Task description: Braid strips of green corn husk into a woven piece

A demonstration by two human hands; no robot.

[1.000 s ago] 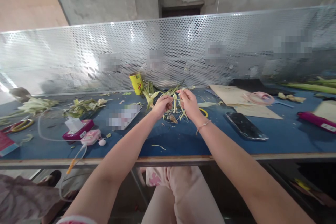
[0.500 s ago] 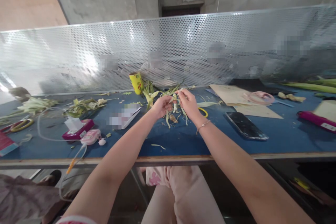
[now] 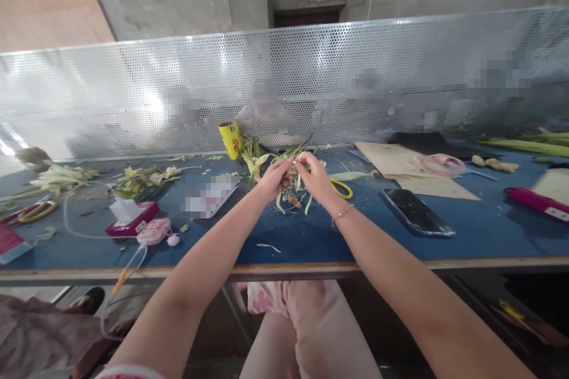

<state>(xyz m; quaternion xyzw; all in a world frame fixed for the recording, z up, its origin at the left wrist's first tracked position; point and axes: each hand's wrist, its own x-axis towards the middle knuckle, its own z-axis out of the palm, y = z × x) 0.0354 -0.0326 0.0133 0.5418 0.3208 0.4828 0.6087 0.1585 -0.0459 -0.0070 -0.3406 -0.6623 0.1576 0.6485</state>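
Observation:
My left hand [image 3: 274, 179] and my right hand [image 3: 316, 176] meet over the middle of the blue table [image 3: 293, 243]. Fingers of both are pinched together on pale green plant strips [image 3: 281, 202], which look like corn husk. The ends of the strips hang below the fingers; the part in the grip is mostly hidden. Behind and left of my hands lie more husk leaves [image 3: 254, 167]. Brownish scraps [image 3: 291, 200] rest on the table just under the hands. A yellow loop, like a scissors handle [image 3: 343, 189], shows beside my right wrist.
A yellow cylinder [image 3: 230, 141] stands before the perforated metal screen [image 3: 284, 65]. To the right are a black phone [image 3: 418, 213] and brown paper sheets [image 3: 444, 185]. On the left are a charger on a purple box [image 3: 128, 219], a pink case [image 3: 153, 231] and husk piles [image 3: 142, 180].
My fingers have shifted slightly and drawn closer together around the strips. My right hand is bent a little more over them. The things on the table have not moved.

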